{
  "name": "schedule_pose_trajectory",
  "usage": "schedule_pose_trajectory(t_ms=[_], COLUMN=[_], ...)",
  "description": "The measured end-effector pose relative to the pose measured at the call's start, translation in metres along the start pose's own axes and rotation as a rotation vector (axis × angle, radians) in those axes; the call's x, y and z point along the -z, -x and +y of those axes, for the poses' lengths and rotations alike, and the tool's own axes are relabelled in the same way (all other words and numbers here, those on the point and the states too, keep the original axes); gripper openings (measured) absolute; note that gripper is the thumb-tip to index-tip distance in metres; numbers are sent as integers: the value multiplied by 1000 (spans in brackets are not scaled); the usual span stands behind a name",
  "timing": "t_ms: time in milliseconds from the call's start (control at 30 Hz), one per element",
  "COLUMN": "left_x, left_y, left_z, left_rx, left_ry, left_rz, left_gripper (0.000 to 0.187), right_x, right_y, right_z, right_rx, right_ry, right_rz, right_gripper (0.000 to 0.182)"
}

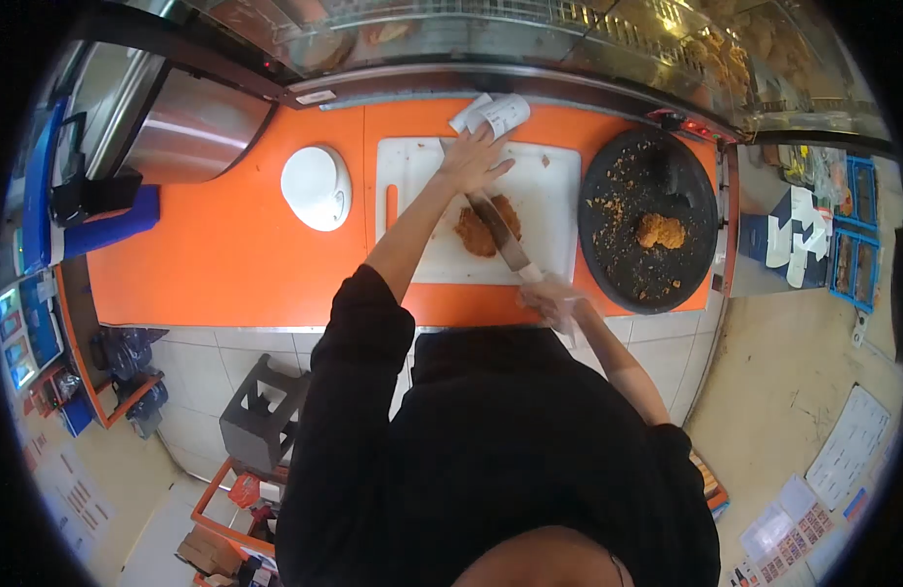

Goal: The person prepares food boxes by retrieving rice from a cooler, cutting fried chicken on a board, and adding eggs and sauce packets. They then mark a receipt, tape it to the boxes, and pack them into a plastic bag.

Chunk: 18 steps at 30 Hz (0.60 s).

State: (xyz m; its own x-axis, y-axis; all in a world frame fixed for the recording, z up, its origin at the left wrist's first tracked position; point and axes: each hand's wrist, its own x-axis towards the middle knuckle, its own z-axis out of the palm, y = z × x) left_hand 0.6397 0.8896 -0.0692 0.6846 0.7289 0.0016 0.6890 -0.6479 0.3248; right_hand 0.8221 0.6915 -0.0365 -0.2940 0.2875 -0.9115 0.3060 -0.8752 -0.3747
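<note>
A breaded fried cutlet [476, 235] lies on a white cutting board [412, 157]. Across it runs a large knife [502, 235], its blade slanting from upper left to lower right. My right hand [551, 296], in a clear plastic glove, is closed round the knife's handle at the near edge of the board. Bare and with fingers spread, my left hand [474, 161] rests flat over the far end of the blade. It hides part of the blade there. Just beyond its fingertips are curled paper receipts [505, 114].
A round black tray [598, 249] with crumbs and one fried piece [661, 231] stands right of the board. White lids or plates [313, 188] sit on the orange counter [226, 264] at left. A glass display case [451, 39] borders the far side.
</note>
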Motion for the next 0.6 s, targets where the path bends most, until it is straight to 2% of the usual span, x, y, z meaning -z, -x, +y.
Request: schedule_pose_trajectory(t_ms=[33, 67, 100, 133, 200, 267, 300, 333, 367, 400, 433, 467, 500, 533, 600], left_x=[3, 7, 24, 38, 62, 66, 59, 56, 52, 63, 70, 76, 80, 82, 91], left_y=[0, 2, 9, 18, 41, 68, 76, 85, 92, 96, 100, 104, 109, 117, 129], left_z=[-1, 1, 5, 8, 16, 28, 27, 29, 28, 30, 31, 30, 26, 21, 9], left_rx=[14, 27, 27, 25, 39, 275, 273, 292, 304, 287, 327, 358, 341, 319, 298], left_ry=[95, 194, 221, 213, 478, 660, 670, 587, 464, 438, 463, 494, 531, 576, 572], left_rz=[110, 215, 257, 265, 332, 244, 338, 356, 455, 547, 551, 543, 598, 634, 701], left_gripper=[56, 57, 56, 56, 56, 55, 57, 56, 56, 55, 56, 56, 56, 57, 57], right_x=[-1, -7, -14, -15, -7, -28, -25, -39, -42, -33, -41, -56, -59, -66, -85], right_y=[15, 36, 50, 47, 34, 69, 56, 65, 65, 41, 53, 61, 59, 59, 58], right_z=[-17, -29, -30, -13, 31, -12, -6, -18, -18, -4, -19, -33, -46, -58, -70], right_rx=[21, 69, 110, 121, 524, 222, 30, 84, 226, 143, 293, 294, 188, 225, 134], right_ry=[12, 127, 236, 240, 682, 759, 640, 698, 811, 590, 382, 123, 337, 358, 671], right_rz=[5, 122, 236, 239, 604, 568, 442, 503, 464, 407, 250, 177, 208, 210, 559], right_gripper=[28, 28, 28, 28, 29, 31, 34, 33, 32, 26, 26, 27, 23, 23, 16])
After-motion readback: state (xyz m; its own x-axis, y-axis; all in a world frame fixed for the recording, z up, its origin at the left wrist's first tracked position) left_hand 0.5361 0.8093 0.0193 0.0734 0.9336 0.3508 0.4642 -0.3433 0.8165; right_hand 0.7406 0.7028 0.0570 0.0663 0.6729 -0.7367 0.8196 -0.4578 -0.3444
